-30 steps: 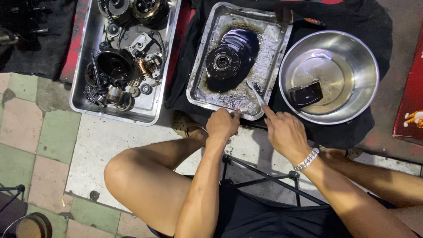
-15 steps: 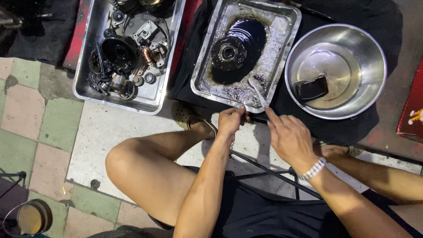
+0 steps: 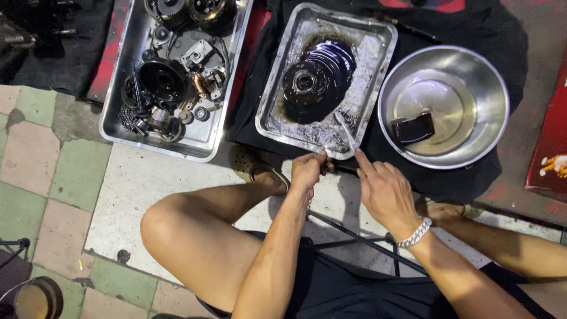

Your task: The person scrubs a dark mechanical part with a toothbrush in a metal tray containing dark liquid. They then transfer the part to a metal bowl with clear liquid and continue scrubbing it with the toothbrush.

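Barely anything has moved since half a second ago: both hands sit at the near edge of the oily tray like before, only the view has slid a bit, so tray and bowl sit slightly lower in the picture. Left hand is closed on the tray's near rim. Right hand is wrapped around the handle of a thin metal tool, index finger stretched along it, tip down in the sludge just beside the dark round engine part lying in black oil. Everything's on the floor: worn green and pink tiles, black cloth under the tray and steel bowl. Second tray of engine bits sits off left, cut off at the top. Can't make out what the dark block in the bowl is.
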